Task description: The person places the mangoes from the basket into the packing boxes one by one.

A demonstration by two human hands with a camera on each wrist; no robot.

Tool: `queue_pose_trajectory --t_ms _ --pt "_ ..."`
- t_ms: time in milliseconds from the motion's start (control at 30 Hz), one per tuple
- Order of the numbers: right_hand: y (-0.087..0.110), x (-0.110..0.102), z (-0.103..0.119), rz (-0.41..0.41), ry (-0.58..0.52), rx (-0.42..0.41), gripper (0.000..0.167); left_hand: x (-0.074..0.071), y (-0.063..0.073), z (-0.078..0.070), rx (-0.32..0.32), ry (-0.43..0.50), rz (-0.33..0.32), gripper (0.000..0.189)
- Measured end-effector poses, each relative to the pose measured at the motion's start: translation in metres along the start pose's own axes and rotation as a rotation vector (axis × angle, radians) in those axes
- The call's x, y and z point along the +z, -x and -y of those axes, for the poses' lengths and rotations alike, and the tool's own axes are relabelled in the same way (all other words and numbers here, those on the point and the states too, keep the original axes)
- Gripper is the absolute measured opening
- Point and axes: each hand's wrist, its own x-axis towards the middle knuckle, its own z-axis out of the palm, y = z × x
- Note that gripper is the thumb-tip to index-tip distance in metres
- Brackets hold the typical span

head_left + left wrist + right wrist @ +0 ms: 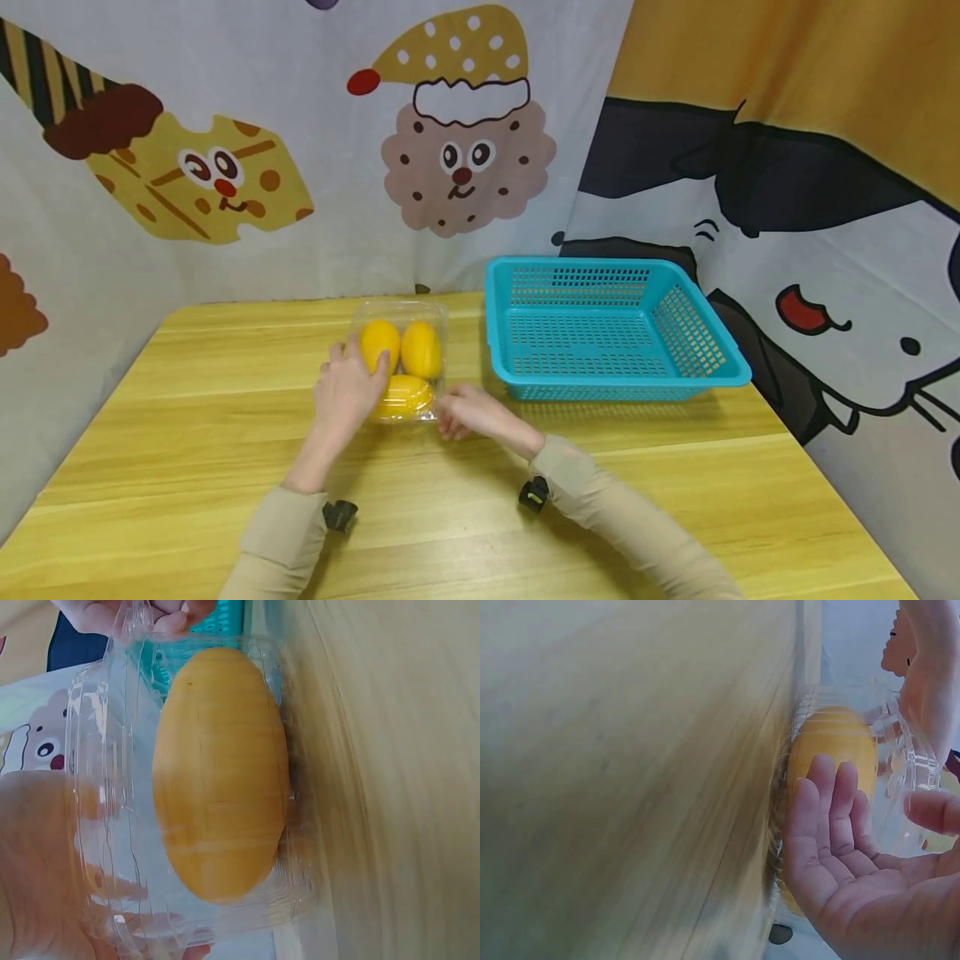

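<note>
A clear plastic clamshell box (401, 310) holds three yellow oval fruits; the front fruit (221, 776) lies crosswise behind the near wall. Its lid is down over them, though whether its edge is fastened I cannot tell. My left hand (347, 390) grips the box's left side, thumb over the lid and fingers along the side, partly seen through the plastic. At the front right corner is my right hand (862, 862), its fingers loosely bent beside the wall. The right thumb (934, 811) is by the lid's rim; contact is unclear.
A blue perforated basket (618, 392) stands on the wooden table (450, 533) to the right of the box. Behind the table hangs a curtain (300, 267) printed with cartoon figures. Dark wrist cameras (534, 495) are worn at both sleeves.
</note>
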Motion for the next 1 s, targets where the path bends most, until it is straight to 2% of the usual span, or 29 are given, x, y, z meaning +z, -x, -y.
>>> queue_pose_trajectory --t_ms 233,533,800,1000 --pt "-0.0004 -0.0014 0.0015 0.012 0.023 -0.001 0.022 0.0013 0.0004 -0.0001 0.003 -0.003 0.003 0.075" --pt "0.0001 0.0013 0.0031 0.030 -0.074 0.040 0.018 0.0035 0.0002 -0.0003 -0.003 0.000 -0.004 0.075" --pt "-0.0040 -0.0006 -0.0003 0.054 -0.120 0.018 0.018 0.0022 -0.0012 0.0006 -0.008 -0.005 0.007 0.075" --pt "-0.0064 -0.0024 -0.0022 0.099 -0.073 -0.017 0.023 0.0003 -0.0017 0.0012 -0.020 0.010 0.014 0.076"
